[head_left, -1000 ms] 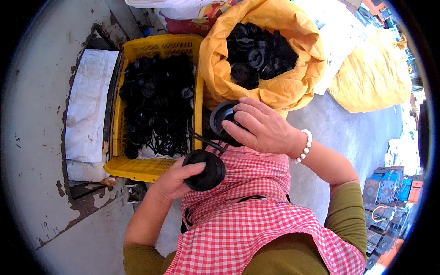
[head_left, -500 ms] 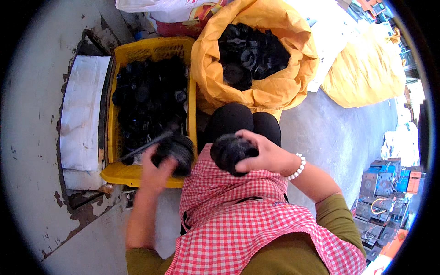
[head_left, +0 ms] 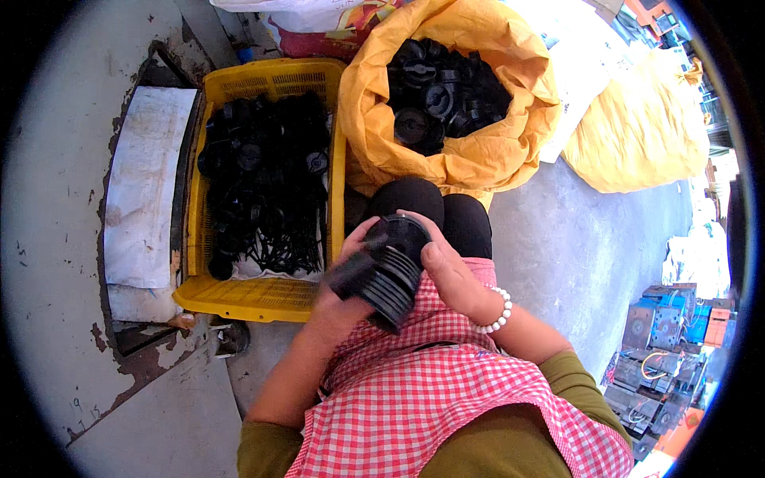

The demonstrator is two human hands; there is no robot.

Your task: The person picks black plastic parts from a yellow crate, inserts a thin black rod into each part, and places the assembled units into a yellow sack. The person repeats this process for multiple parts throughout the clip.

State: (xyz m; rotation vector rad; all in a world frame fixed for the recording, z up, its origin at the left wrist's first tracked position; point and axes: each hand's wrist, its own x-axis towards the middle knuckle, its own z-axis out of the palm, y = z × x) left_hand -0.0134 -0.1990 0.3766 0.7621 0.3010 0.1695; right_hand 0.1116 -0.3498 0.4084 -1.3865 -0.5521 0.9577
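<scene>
My hands meet over my lap around black plastic parts. A black ribbed cylindrical piece [head_left: 390, 287], tilted, lies in the grip of my left hand [head_left: 338, 309]; part of it is smeared by motion. Against its upper end sits a black round cap-like piece [head_left: 408, 233], with the fingers and thumb of my right hand [head_left: 456, 275] curled round its right side. The two pieces touch or overlap; whether they are joined I cannot tell. Just left of my hands stands a yellow plastic crate [head_left: 339, 159] with many black parts [head_left: 255, 167], some thin and stick-like.
Beyond my knees, an orange-yellow sack [head_left: 366, 103] stands wide open, holding black round parts [head_left: 438, 99]. Another yellow sack [head_left: 637, 127] lies at the far right. A grey metal wall [head_left: 60, 239] runs along the left. Metal blocks [head_left: 661, 327] are stacked at right.
My left hand has moved right from the crate's near edge with its black part. My right hand has shifted slightly, and the two pieces, apart before, are now together over my lap.
</scene>
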